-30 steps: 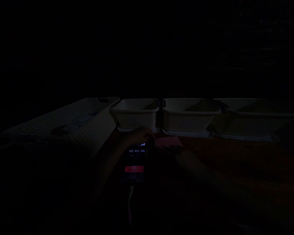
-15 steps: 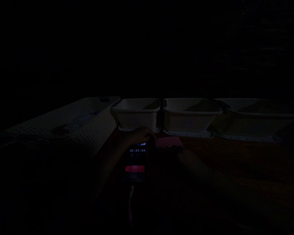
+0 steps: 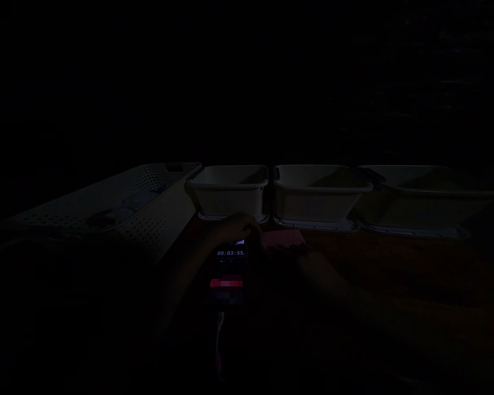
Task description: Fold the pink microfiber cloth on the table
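The scene is very dark. My left hand (image 3: 239,224) reaches over the top of a lit phone (image 3: 226,269), its fingers bent down and closed beside the left edge of a pink textured cloth (image 3: 283,238). What those fingers hold, if anything, is lost in shadow. At the cloth's near right edge is my right hand (image 3: 302,257), palm and fingers too dark to make out. The phone shows a running timer and a red bar, and a white cable (image 3: 219,332) comes out of its lower end.
A pale perforated basket (image 3: 181,206) on the left holds items hard to make out. Three light bins stand in a row behind my hands: left bin (image 3: 230,198), middle bin (image 3: 316,203), right bin (image 3: 415,208). A reddish-brown surface (image 3: 379,269) lies under them.
The phone's timer has advanced by one second. My hands and the cloth stay almost where they were, and the picture is slightly dimmer.
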`<control>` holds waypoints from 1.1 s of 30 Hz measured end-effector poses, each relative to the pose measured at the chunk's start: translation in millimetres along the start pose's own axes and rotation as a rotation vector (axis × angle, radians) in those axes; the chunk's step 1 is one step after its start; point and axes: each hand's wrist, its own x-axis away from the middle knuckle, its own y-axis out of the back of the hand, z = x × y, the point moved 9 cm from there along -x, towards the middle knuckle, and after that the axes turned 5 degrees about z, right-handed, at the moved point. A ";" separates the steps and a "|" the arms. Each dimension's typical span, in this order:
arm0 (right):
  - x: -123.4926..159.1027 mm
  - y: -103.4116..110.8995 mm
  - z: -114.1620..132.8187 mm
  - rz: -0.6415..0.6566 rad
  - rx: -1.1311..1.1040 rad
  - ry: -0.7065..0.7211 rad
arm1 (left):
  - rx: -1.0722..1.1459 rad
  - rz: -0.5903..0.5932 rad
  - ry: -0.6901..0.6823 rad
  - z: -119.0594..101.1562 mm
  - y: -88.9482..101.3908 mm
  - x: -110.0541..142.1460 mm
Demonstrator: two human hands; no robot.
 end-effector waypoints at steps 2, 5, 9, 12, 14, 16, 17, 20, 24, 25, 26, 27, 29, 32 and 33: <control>-0.4 -2.8 -0.5 0.011 0.008 -0.003 | -0.004 -0.005 0.001 -0.1 0.4 -0.1; -1.5 -6.0 -0.6 0.022 0.012 0.006 | -0.001 0.002 -0.003 -1.1 -0.1 -0.5; -2.1 -6.5 1.4 0.018 0.034 0.042 | -0.001 0.003 -0.005 -2.9 0.7 -0.2; -0.9 -6.4 2.3 0.040 0.012 0.057 | 0.008 0.003 -0.005 -3.5 1.2 0.1; 0.0 -4.9 0.9 0.050 -0.025 0.042 | 0.013 0.001 -0.008 -3.9 1.5 0.3; 1.2 -0.5 1.8 0.032 -0.073 0.050 | 0.014 -0.001 -0.010 -4.3 1.7 0.5; 2.0 2.8 3.5 0.011 -0.104 0.070 | 0.011 -0.001 -0.006 -4.0 1.6 0.6; 6.5 12.3 13.1 -0.054 -0.208 0.192 | 0.003 -0.001 0.007 -1.9 1.3 0.6; 14.1 3.9 27.6 -0.015 -0.198 0.374 | 0.013 0.008 0.003 1.2 -1.1 -0.9; 15.2 -2.3 29.6 0.014 -0.173 0.397 | 0.010 0.008 -0.001 1.7 -1.5 -1.3; 15.8 -8.6 30.9 0.042 -0.151 0.410 | 0.007 0.004 -0.005 1.8 -1.5 -1.7; 16.2 -14.3 31.8 0.065 -0.135 0.419 | 0.004 0.002 -0.010 1.7 -1.5 -2.0; 16.3 -21.2 32.6 0.082 -0.110 0.423 | 0.005 0.003 -0.012 1.3 -1.6 -2.3; 15.8 -24.2 32.9 0.097 -0.099 0.413 | 0.006 0.009 -0.003 -0.4 -0.9 -2.0; 15.5 -24.6 32.9 0.112 -0.096 0.407 | 0.003 0.010 0.001 -1.2 -0.5 -1.8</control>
